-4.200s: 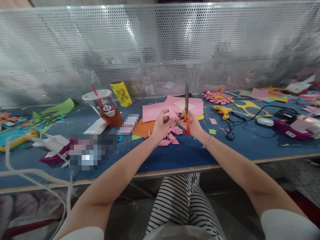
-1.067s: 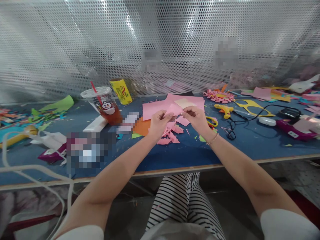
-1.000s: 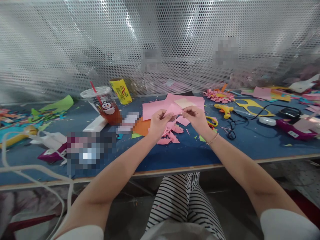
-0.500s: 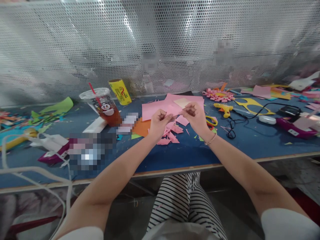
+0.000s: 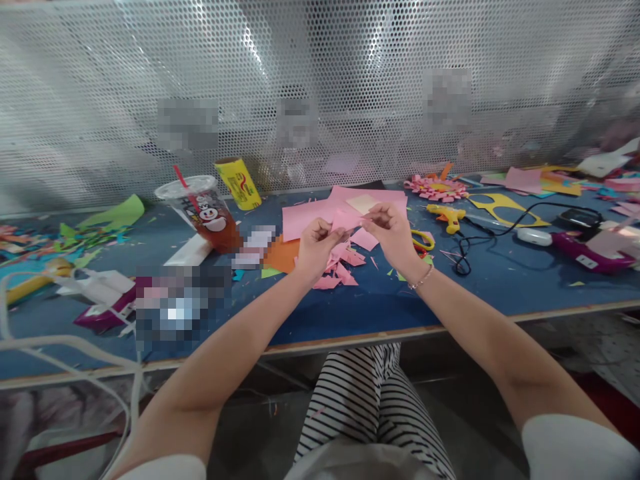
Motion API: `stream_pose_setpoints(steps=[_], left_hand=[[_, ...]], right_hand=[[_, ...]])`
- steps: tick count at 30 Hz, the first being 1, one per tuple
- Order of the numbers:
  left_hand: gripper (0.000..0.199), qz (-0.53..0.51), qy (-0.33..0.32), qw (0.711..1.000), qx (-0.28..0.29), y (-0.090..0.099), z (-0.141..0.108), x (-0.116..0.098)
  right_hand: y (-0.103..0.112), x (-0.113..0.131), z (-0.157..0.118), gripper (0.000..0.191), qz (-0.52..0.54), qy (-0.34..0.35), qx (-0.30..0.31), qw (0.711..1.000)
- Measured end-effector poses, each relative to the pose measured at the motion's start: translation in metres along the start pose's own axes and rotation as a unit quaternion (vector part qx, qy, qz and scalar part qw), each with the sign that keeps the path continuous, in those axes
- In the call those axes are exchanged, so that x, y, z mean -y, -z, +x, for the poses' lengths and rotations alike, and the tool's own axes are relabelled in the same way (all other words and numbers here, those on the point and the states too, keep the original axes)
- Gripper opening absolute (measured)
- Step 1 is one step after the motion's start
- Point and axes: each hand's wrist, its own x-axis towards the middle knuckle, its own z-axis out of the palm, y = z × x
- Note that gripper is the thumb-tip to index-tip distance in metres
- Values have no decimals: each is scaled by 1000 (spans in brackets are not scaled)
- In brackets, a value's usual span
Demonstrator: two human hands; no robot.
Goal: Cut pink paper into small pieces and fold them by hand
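At the counter (image 5: 500,280), the right hand (image 5: 393,235) has been freed to join the left hand (image 5: 319,248), the scissors (image 5: 430,245) having been laid beside it. Between the hands, a pink paper piece (image 5: 346,219) is pinched by both, near smaller pink scraps (image 5: 345,274)

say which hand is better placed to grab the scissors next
Probably the right hand: the scissors lie just off its outer side, while the left hand is farther away. Both pinch a small pink paper, so the right would need to let go first.
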Motion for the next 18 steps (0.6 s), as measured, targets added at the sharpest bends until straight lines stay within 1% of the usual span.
stream_pose_setpoints(steps=[5, 11, 18], left_hand=[[34, -1, 11, 1000, -4, -1, 0, -1], [33, -14, 11, 1000, 4, -1, -1, -3], [34, -9, 26, 1000, -11, -1, 0, -4]], right_hand=[[1, 0, 1, 32, -9, -7, -4, 1000], [1, 4, -1, 31, -35, 4, -16, 999], [0, 8, -2, 29, -54, 5, -29, 998]])
